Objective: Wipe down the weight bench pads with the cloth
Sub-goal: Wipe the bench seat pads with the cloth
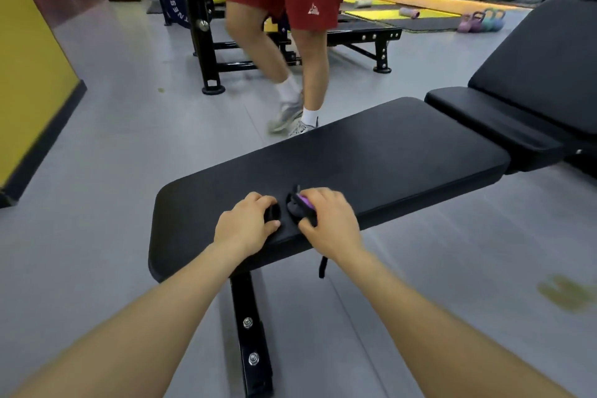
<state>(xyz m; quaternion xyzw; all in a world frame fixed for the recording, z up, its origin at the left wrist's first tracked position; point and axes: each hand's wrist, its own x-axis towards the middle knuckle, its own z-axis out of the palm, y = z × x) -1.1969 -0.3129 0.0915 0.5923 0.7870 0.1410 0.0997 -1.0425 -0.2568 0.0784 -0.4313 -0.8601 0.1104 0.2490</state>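
Both hands on bench pad (371,152), dark cloth (298,207) under R fingers (318,200)

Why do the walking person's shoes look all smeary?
Head view: the grey sneakers are motion-blurred mid-step, while the flat black padded bench pad stays sharp; the wide lens also bends the grey floor and bench edges near the frame's sides.

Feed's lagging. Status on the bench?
Both hands down on flat pad. Right grips dark cloth. Bystander's legs beyond the pad.
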